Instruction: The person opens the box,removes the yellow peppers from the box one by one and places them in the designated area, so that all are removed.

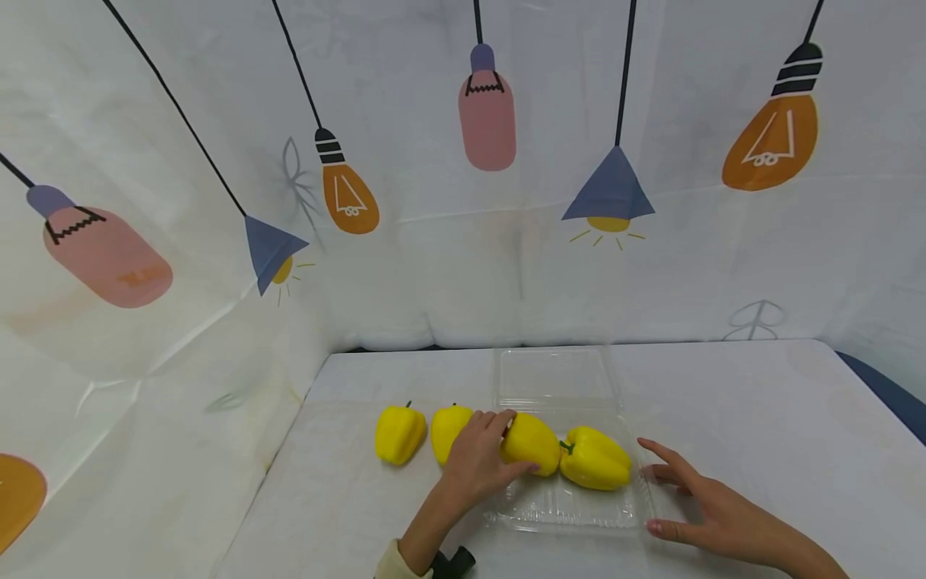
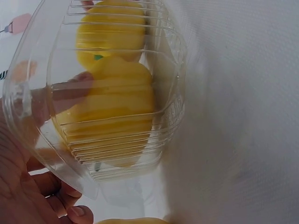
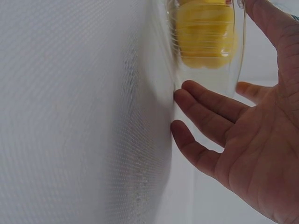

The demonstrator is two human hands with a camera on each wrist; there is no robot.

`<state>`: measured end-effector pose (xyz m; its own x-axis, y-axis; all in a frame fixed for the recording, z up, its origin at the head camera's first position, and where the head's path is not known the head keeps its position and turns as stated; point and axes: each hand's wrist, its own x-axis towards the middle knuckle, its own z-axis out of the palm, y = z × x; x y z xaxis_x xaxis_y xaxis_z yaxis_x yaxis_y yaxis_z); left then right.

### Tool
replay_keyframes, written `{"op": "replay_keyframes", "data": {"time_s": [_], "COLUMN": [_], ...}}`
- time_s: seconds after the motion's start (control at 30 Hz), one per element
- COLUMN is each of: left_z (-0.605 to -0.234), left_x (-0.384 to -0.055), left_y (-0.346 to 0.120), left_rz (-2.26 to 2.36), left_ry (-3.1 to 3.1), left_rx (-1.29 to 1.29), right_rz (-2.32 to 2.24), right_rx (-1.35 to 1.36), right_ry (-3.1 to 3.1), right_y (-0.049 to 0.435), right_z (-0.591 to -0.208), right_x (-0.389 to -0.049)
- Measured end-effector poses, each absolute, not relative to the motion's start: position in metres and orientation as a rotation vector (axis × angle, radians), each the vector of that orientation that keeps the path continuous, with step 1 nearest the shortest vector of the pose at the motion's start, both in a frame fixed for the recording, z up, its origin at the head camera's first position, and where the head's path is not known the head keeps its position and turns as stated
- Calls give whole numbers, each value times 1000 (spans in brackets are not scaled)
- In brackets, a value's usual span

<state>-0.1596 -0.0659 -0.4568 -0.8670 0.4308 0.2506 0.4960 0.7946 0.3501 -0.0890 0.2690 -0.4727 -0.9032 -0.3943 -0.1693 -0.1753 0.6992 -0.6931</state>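
Note:
My left hand (image 1: 479, 460) reaches over the left side of a clear plastic clamshell container (image 1: 557, 515). Its thumb and index finger are around a yellow bell pepper (image 1: 533, 446) in the container. Through the clear wall in the left wrist view, the thumb (image 2: 74, 91) lies against this pepper (image 2: 112, 102); the other fingers bend outside the rim. A second yellow bell pepper (image 1: 596, 458) lies on its side to the right, green stem facing left. My right hand (image 1: 712, 515), fingers spread and slightly bent, is beside the container's right edge and holds nothing.
Two more yellow peppers stand on the white table left of the container: one far left (image 1: 400, 434), another (image 1: 447, 430) partly hidden behind my left hand. The container's clear lid (image 1: 553, 374) lies folded back. A lamp-patterned curtain (image 1: 434, 265) hangs behind the table.

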Motion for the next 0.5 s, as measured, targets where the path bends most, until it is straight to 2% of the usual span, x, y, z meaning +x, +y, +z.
{"op": "replay_keyframes", "data": {"time_s": [0.5], "left_z": [-458], "left_x": [-159], "left_y": [-66], "left_rz": [-657], "left_ry": [-2842], "left_rx": [-708], "right_rz": [-1024], "right_rx": [-441], "right_ry": [2597], "right_y": [269], "right_z": [-475], "right_x": [-89]}}
